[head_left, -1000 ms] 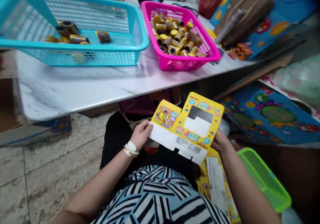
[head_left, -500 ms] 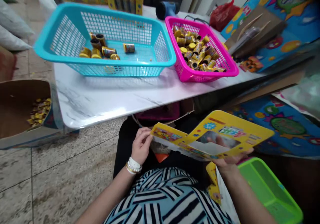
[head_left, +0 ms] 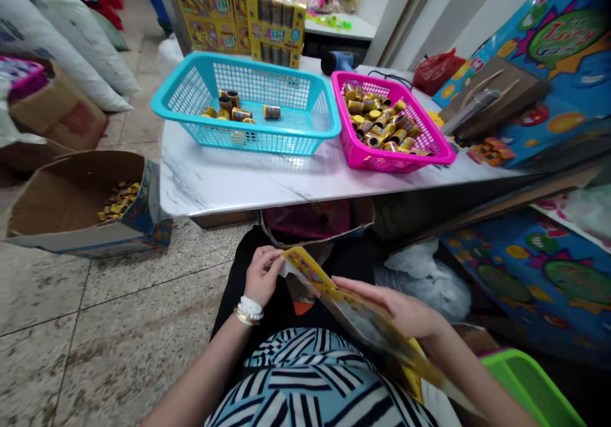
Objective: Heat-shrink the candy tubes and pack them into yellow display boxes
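Note:
Low in front of my body, a yellow printed carton (head_left: 309, 269), partly unfolded with a clear window, slants down to the right and is blurred there. The fingers of my left hand (head_left: 261, 279) pinch its upper left end; white and gold bracelets circle that wrist. Across the carton's far side lies my right hand (head_left: 405, 309), fingers stretched out and touching the card near a fold. Below the right wrist, more yellow card (head_left: 413, 382) shows in part.
On the marble-patterned table (head_left: 229, 188) stand a turquoise basket (head_left: 267, 140) and a pink basket (head_left: 377, 160) with small yellow tubs. A cardboard box (head_left: 52, 185) with tubs sits at left. Packed yellow boxes (head_left: 274, 29) stand behind; a green tray (head_left: 529, 382) is at lower right.
My right hand has moved from underneath the carton to its far side, fingers flat. The carton's right panel has swung down toward my body. My left hand keeps its pinch; the view has shifted.

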Demonstrator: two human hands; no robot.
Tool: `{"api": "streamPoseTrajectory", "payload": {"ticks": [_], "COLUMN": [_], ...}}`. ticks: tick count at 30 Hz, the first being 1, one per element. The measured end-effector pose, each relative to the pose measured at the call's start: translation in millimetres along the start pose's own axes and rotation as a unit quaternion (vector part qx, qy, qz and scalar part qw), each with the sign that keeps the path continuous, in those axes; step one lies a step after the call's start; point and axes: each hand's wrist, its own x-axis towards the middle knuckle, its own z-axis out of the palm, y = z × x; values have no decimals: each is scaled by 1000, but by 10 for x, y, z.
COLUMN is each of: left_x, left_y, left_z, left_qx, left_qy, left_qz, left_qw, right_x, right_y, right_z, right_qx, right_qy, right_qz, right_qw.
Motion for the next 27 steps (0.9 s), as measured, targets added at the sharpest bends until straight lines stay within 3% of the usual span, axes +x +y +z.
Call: {"api": "streamPoseTrajectory", "payload": {"ticks": [2, 4, 7, 9, 12, 14, 16, 19, 22, 25, 27], "left_x": [-22, -51, -98, -129, -180, -240, -344, -571, -746, -712, -571], "left_y": [120, 245, 381, 438, 508, 545, 553, 476, 348, 301, 342], "left_z": [68, 135, 221, 270, 351, 427, 528, 701, 829, 854, 817], "left_qx": [13, 23, 1, -44, -135, -214, -298, -353, -310, -244, -214], "left_qy": [-28, -62, -102, -122, -146, -155, -169, -249, -363, -433, -430], "left_qz": [10, 14, -26, -76, -140, -171, -198, -234, -225, -199, -217], "left_qw": [999, 998, 994, 989, 970, 949, 919, 871, 849, 845, 850], "right_x": [-55, -75, -150, -282, -535, -667, -734, -706, -571, -479, -523], "right_y": [31, 62, 37, -13, -33, 29, 151, 422, 726, 968, 1074], "right_z": [-18, 0, 61, 82, 39, -21, -69, -54, 62, 117, 16], "right_qx": [-32, -26, 67, 73, -58, -152, -176, -81, 37, 123, 163], "right_qy": [12, -23, -19, 6, 29, 99, 159, 165, 166, 162, 196], "right_qz": [11, 9, -62, -109, -108, -95, -88, -80, -100, -114, -110], "right_qw": [999, 999, 996, 991, 992, 979, 968, 980, 980, 972, 961]}}
